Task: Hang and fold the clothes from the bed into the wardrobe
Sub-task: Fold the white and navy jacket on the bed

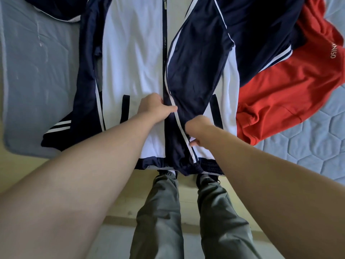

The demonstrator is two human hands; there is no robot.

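A white and navy zip-up track jacket (130, 58) lies flat on the bed, front up, hem toward me. Its navy right sleeve (194, 71) is folded across the front, down toward the hem. My left hand (155, 107) grips the sleeve's left edge beside the zipper, fingers curled into the fabric. My right hand (197, 129) pinches the sleeve's white-striped edge lower down, close to the hem. The left sleeve (84, 86) lies along the jacket's left side.
A red garment (289, 90) lies on the bed to the right, partly under the jacket. Another navy garment (56, 8) sits at the top left. The light blue quilted mattress (308, 146) ends at my legs (164, 212), which stand against its near edge.
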